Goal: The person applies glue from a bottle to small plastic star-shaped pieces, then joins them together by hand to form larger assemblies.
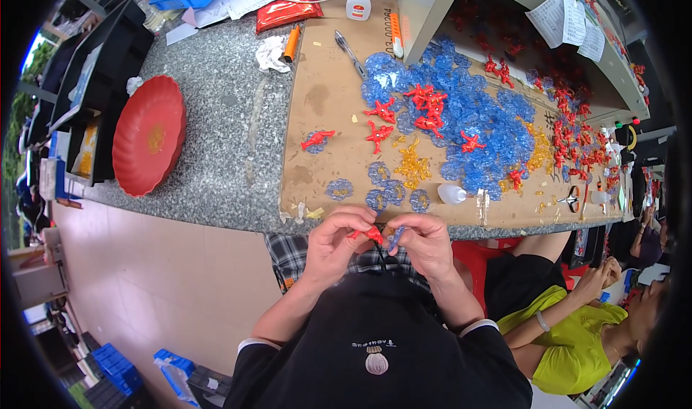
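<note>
Close to the table's near edge, my left hand (331, 247) pinches a small red plastic figure (372, 234). Just beside it my right hand (427, 247) grips a translucent blue plastic ring (395, 239) between thumb and fingers. The two pieces are very close; whether they touch I cannot tell. Beyond my hands lie several loose blue rings (393, 191) and a cluster of amber plastic pieces (412, 165). Farther right spreads a large heap of blue rings (479, 139), with red figures (425, 105) on top. One red figure (318, 141) rests on a blue ring at the left.
A small white bottle (452, 193) and scissors (573, 198) lie right of my hands. At the left stands a red scalloped dish (148, 136). Behind are a pen-like tool (349, 52), a glue bottle (358, 4) and a shelf (425, 16). A co-worker (580, 344) sits at right.
</note>
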`<state>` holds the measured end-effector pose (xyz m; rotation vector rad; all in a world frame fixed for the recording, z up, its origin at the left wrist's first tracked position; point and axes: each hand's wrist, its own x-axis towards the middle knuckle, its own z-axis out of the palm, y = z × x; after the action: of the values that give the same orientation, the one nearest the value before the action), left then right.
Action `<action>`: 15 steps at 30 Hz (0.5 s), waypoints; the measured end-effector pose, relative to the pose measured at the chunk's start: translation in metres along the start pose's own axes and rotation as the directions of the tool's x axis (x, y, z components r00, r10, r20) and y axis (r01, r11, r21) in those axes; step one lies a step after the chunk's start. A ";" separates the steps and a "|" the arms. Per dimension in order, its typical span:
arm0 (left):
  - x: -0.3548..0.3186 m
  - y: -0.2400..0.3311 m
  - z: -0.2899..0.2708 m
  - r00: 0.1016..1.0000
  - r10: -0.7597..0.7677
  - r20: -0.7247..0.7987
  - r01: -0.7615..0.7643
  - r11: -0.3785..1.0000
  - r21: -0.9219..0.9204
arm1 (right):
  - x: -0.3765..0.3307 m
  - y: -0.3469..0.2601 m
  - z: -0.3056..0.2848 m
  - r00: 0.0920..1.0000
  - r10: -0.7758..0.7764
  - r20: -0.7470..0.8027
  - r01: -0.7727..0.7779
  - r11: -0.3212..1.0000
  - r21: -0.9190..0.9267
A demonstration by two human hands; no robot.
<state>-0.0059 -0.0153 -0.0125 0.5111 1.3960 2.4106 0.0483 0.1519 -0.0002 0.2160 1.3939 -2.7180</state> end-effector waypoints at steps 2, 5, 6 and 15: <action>0.000 0.001 0.001 1.000 0.001 0.005 -0.001 1.000 0.028 | 0.000 -0.004 0.006 0.997 0.038 -0.067 -0.041 0.998 -0.051; 0.000 0.002 0.002 1.000 -0.003 0.006 0.003 0.998 0.059 | 0.000 -0.005 0.006 0.996 0.060 -0.073 -0.065 0.996 -0.059; 0.000 0.002 0.003 1.000 -0.008 0.001 0.008 0.998 0.061 | 0.000 -0.005 0.006 0.996 0.061 -0.072 -0.066 0.996 -0.060; -0.001 0.002 0.002 1.000 -0.013 0.010 0.011 0.988 0.152 | -0.004 0.000 0.004 0.998 0.032 -0.050 -0.036 0.997 -0.068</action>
<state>-0.0039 -0.0157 -0.0100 0.5505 1.5821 2.2994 0.0521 0.1489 0.0031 0.3012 1.4796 -2.6499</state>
